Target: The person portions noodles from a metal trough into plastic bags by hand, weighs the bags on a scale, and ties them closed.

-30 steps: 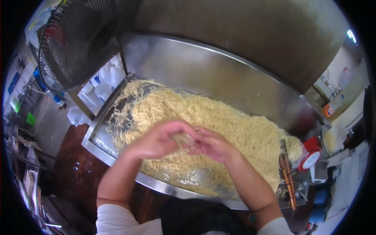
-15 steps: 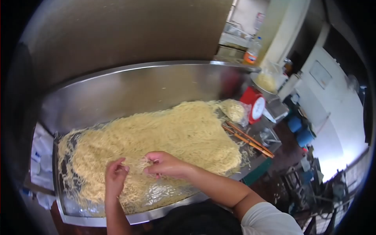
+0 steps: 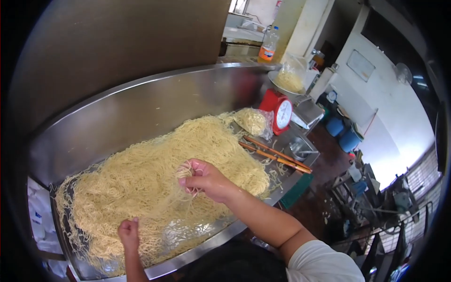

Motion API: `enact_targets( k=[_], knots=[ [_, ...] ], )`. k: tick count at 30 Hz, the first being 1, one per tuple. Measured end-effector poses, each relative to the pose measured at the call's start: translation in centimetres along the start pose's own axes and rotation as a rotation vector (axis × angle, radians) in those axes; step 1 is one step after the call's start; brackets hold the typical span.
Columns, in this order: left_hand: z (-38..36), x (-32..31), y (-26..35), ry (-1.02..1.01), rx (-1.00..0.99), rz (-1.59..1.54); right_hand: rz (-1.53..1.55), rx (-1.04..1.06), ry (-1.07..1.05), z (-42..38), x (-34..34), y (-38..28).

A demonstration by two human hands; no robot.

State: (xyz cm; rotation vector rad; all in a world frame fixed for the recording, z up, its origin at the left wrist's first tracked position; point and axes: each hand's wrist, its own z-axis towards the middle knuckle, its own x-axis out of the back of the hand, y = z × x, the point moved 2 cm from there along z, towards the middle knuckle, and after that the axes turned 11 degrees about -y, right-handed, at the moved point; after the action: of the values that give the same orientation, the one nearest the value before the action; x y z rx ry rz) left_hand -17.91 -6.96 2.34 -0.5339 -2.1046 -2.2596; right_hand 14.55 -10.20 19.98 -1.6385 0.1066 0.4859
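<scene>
A broad heap of thin yellow noodles (image 3: pixel 141 174) covers much of a metal tray table (image 3: pixel 108 105). Raised over the heap, my right hand (image 3: pixel 206 181) is closed around a small bunch of noodles (image 3: pixel 184 173), with loose strands hanging below. My left hand (image 3: pixel 128 233) is low over the near left part of the heap, its fingers curled. Whatever those fingers hold, if anything, I cannot make out. A faint, see-through smear shows between the two hands, too blurred to name.
Long wooden sticks (image 3: pixel 277 157) lie right of the noodles, near a metal bowl (image 3: pixel 300 148). Behind them are a bag of noodles (image 3: pixel 253 121) and a red scale (image 3: pixel 277 110) with another noodle bag (image 3: pixel 290 81) on its pan. An orange-labelled bottle (image 3: pixel 268 47) stands at the back.
The view has turned, shifting the table leftward. My right hand has lifted, gripping noodles that now show more clearly. My left hand has moved down and away from it, and its fingers have closed.
</scene>
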Motion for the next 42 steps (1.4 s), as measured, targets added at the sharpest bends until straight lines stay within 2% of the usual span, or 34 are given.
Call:
enact_targets(
  k=[4, 7, 10, 11, 14, 15, 18, 19, 22, 24, 26, 28, 30, 32, 35, 39, 41, 42],
  knots=[
    [1.0, 6.4, -3.0, 0.213, 0.010, 0.429, 0.051, 0.020, 0.088, -1.0, 1.6, -1.3],
    [1.2, 10.3, -3.7, 0.244, 0.213, 0.731, 0.134, 0.037, 0.181, -1.9, 2.8, -3.5],
    [0.7, 10.6, -3.7, 0.259, 0.025, 0.934, 0.036, 0.004, 0.192, -3.0, 4.9, -5.5],
    [0.7, 11.0, -4.0, 0.085, 0.300, 0.953, -0.003, 0.008, 0.191, -3.4, 5.5, -6.1],
    [0.8, 9.2, 0.2, 0.019, 0.588, 1.035, -0.050, -0.075, 0.271, -4.1, 7.2, -7.9],
    [1.4, 9.6, 0.6, -0.002, 0.644, 0.969, -0.060, -0.072, 0.298, -4.3, 7.6, -8.6],
    [2.4, 9.0, 0.1, 0.207, 0.311, 0.932, -0.096, -0.026, 0.348, -5.3, 9.1, -11.5],
    [2.5, 3.7, 10.7, 0.107, 0.663, 0.668, -0.114, 0.005, 0.334, -5.7, 9.9, -12.7],
    [4.6, 0.5, 6.8, 0.147, 0.255, 0.844, -0.130, 0.098, 0.214, -7.0, 14.6, -16.8],
    [7.1, -5.4, 8.7, 0.121, 0.126, 0.671, -0.110, 0.179, 0.094, -8.4, 16.7, -21.1],
    [9.0, -12.3, 12.6, 0.057, 0.057, 0.405, -0.095, 0.277, -0.039, -9.6, 19.3, -25.1],
    [9.4, -22.4, 21.2, -0.027, 0.067, 0.003, -0.152, 0.362, -0.102, -11.0, 22.0, -28.6],
    [10.9, -30.0, 25.4, -0.170, 0.047, -0.072, -0.138, 0.354, -0.139, -12.5, 24.2, -31.0],
    [13.7, -35.9, 25.5, -0.110, -0.258, 0.239, -0.164, 0.343, -0.172, -13.4, 26.7, -33.3],
    [16.3, -41.0, 29.5, -0.108, -0.123, 0.084, -0.278, 0.314, -0.170, -14.5, 30.3, -36.9],
    [19.6, -46.2, 35.1, -0.100, -0.150, -0.048, -0.211, 0.538, -0.251, -16.1, 33.9, -41.4],
    [21.1, -50.5, 38.7, -0.203, -0.202, -0.071, -0.158, 0.369, -0.430, -19.2, 36.1, -44.9],
    [21.6, -53.0, 40.9, -0.242, -0.234, -0.037, -0.192, 0.399, -0.389, -19.4, 36.2, -45.6]
  ],
)
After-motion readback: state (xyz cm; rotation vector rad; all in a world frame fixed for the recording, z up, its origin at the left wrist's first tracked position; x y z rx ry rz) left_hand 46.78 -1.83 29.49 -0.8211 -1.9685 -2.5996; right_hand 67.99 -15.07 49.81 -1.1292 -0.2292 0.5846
